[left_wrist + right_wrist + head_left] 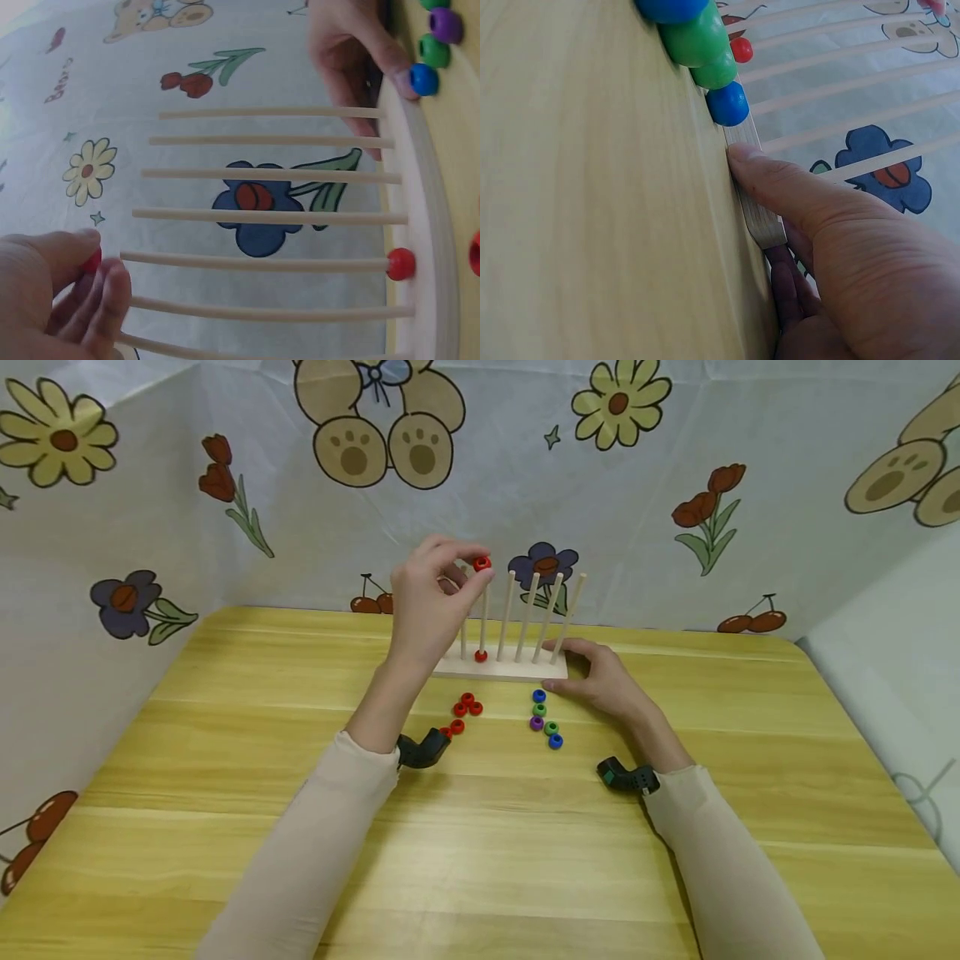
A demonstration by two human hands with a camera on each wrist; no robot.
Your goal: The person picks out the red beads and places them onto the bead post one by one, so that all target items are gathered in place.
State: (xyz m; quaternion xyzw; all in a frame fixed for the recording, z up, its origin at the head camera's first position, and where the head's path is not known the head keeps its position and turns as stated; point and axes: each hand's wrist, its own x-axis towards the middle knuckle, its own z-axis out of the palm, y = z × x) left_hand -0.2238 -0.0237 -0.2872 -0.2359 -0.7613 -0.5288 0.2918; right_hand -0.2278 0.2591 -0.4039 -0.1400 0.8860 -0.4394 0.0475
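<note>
My left hand point(429, 602) pinches a red bead point(482, 562) between thumb and fingers, right at the top of an upright wooden peg. In the left wrist view this bead point(92, 260) is partly covered by the fingertips. Another red bead point(481, 656) sits at the foot of that same peg, against the pale wooden base point(517, 671). The right hand point(606, 681) grips the base's right end, thumb along the front edge and fingers behind. Several bare pegs point(528, 610) rise toward that end. My left forearm and hand hide the base's left end in the head view.
Loose red beads point(467, 699) lie in front of the base, some close to the left wrist's camera point(423, 749). Farther right is a short line of blue, green and purple beads point(539, 710). A patterned cloth point(480, 485) hangs behind the wooden table point(495, 877).
</note>
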